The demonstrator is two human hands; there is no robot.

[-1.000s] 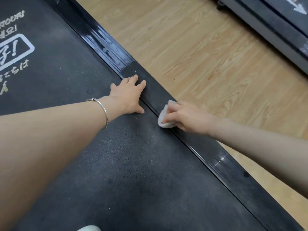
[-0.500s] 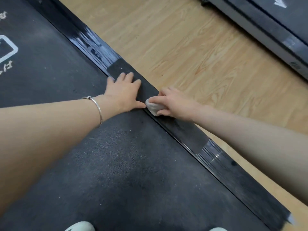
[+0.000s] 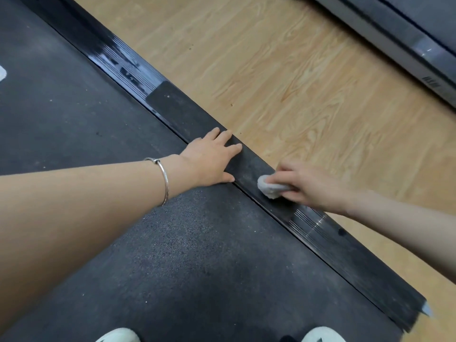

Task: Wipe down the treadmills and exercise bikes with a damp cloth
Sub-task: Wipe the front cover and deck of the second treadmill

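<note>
Dark treadmill belt (image 3: 172, 243) fills the near view, with two white shoe toes (image 3: 118, 336) at the bottom edge. Left hand (image 3: 209, 161), bracelet (image 3: 164, 178) on the wrist, lies flat with fingers straight and close together, reaching across the belt edge onto the black side rail (image 3: 357, 265). Just beside it, right hand (image 3: 306, 183) grips a balled pale cloth (image 3: 269, 188), fingers curled round it, cloth pressed on the rail. Wood floor (image 3: 271, 70) beyond; second treadmill (image 3: 407, 33) at far top right.

Left hand (image 3: 209, 161) flat, fingers straight, arm extended; right hand (image 3: 303, 186) curled, gripping cloth (image 3: 269, 188).
</note>
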